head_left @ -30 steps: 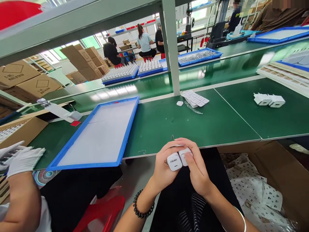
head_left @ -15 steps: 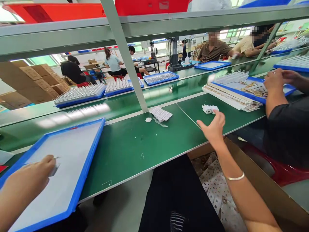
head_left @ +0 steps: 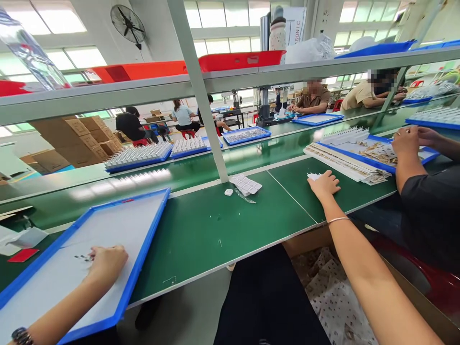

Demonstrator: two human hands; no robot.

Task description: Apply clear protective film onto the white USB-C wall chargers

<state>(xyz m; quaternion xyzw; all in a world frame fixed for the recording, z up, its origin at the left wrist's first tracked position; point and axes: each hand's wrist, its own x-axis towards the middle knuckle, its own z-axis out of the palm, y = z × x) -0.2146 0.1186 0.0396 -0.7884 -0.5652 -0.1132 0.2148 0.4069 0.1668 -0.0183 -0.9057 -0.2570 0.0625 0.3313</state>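
My left hand (head_left: 106, 261) rests on the white floor of a blue-rimmed tray (head_left: 143, 258) at the lower left. Its fingers are curled around a white charger, whose metal prongs (head_left: 82, 258) stick out to the left. My right hand (head_left: 325, 184) is stretched far out to the right on the green table. It lies over a pair of white chargers (head_left: 314, 176), and only one white edge shows past the thumb.
A sheet of small white parts (head_left: 246, 183), one loose white piece (head_left: 228, 192) and a plastic wrapper (head_left: 246, 196) lie by the shelf post (head_left: 204, 105). A co-worker's arm (head_left: 406, 158) works at stacked card sheets (head_left: 345, 162) on the right. A cardboard box (head_left: 334, 297) stands below.
My hands held two chargers together at my lap, then parted. The left carried one to the blue tray; the right reached out and came down on the chargers at the right.
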